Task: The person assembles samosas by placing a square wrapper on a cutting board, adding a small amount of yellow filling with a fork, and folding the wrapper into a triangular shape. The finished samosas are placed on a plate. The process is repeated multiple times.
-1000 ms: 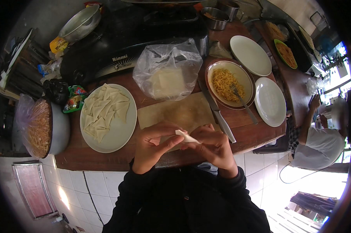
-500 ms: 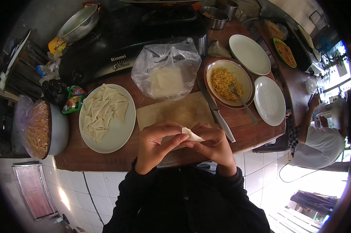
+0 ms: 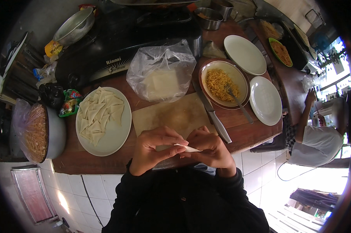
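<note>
Between my two hands, just over the near edge of the cutting board (image 3: 165, 116), is a small folded dough wrapper (image 3: 188, 148), seen almost edge-on. My left hand (image 3: 154, 149) pinches its left end with thumb and fingers. On the other end, my right hand (image 3: 209, 148) is closed, thumb underneath. What lies inside the wrapper is hidden. Folded triangular dumplings (image 3: 99, 114) overlap on a white oval plate (image 3: 125, 132) to the left. Behind the board, a clear plastic bag (image 3: 175, 58) holds a stack of square wrappers (image 3: 162, 84). Yellow noodles (image 3: 220, 83) and a fork (image 3: 239, 104) sit in a brown-rimmed bowl (image 3: 246, 87).
A knife (image 3: 218, 124) lies along the board's right side. Two white plates (image 3: 245, 54) stand beyond the bowl. At the back is a black stove (image 3: 94, 62); a large pot (image 3: 58, 130) with a bag stands far left. Another person (image 3: 317, 143) works at the right.
The wrapper has turned from showing its pale face to nearly edge-on, and its raised corner is down. My fingers have closed further over it. The whole view has shifted slightly.
</note>
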The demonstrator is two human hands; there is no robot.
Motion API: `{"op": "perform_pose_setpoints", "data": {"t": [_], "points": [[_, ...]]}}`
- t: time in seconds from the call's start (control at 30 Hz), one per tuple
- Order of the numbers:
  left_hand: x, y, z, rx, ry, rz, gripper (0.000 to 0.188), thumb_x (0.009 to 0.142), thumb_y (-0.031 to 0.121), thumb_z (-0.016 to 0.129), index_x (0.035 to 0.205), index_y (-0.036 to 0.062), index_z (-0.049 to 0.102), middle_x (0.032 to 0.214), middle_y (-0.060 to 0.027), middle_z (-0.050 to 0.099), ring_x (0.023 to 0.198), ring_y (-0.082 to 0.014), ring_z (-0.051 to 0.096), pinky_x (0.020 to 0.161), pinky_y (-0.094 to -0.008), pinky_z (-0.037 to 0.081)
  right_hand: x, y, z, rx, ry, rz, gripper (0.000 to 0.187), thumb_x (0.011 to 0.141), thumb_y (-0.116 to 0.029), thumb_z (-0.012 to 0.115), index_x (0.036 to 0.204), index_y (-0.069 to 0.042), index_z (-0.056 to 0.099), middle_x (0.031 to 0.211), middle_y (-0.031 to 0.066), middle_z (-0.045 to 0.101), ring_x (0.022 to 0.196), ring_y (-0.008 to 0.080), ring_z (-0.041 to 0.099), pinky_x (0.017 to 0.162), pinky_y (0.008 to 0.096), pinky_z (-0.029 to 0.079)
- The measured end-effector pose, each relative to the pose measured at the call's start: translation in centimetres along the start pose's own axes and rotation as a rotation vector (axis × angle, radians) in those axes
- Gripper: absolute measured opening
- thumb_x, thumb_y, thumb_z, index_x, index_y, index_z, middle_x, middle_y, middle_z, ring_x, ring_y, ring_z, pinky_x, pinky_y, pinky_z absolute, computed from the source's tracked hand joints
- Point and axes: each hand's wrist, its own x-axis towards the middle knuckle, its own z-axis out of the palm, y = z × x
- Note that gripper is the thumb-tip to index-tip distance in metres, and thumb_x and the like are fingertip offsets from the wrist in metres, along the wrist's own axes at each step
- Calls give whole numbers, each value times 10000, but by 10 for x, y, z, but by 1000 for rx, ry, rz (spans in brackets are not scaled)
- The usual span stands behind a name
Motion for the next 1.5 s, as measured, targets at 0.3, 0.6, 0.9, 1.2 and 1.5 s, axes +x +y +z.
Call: {"op": "perform_pose_setpoints", "data": {"t": [0.3, 0.6, 0.9, 1.2, 1.5], "points": [[-1, -5, 7, -86, 179, -13, 148, 759, -3, 680, 907, -1, 685, 889, -104, 657, 797, -154, 627, 684, -249, 489, 6, 8, 7, -28, 117, -1, 181, 691, -125, 747, 842, -53, 677, 769, 43, 624, 760, 186, 563, 773, 316, 337], [-3, -5, 2, -60, 107, 6, 148, 766, -8, 669, 913, 0, 682, 894, -103, 656, 808, -158, 631, 706, -256, 499, 9, 4, 7, 152, 64, 23, 109, 747, -31, 671, 854, -13, 659, 761, 75, 607, 731, 193, 551, 673, 309, 394], [-2, 3, -2, -188, 100, -155, 132, 742, -71, 657, 868, -33, 671, 861, -140, 644, 820, -207, 619, 686, -282, 498, 10, -1, 9, 154, 36, 108, 161, 752, -42, 693, 895, 16, 648, 825, 84, 606, 785, 199, 561, 683, 308, 421], [5, 8, -9, 45, 87, -14, 120, 727, -49, 675, 847, -47, 670, 827, -137, 654, 806, -202, 617, 692, -280, 484, 11, -7, 6, 77, 22, 105, 153, 758, -79, 697, 869, 17, 654, 784, 96, 623, 722, 206, 572, 635, 320, 419], [5, 5, -13, 55, -5, 32, 131, 768, 12, 672, 898, 4, 680, 846, -89, 654, 780, -150, 624, 685, -243, 483, 13, 1, 3, 69, -110, -32, 89, 789, -47, 623, 856, -46, 682, 706, 42, 626, 682, 163, 562, 718, 307, 351]]}}
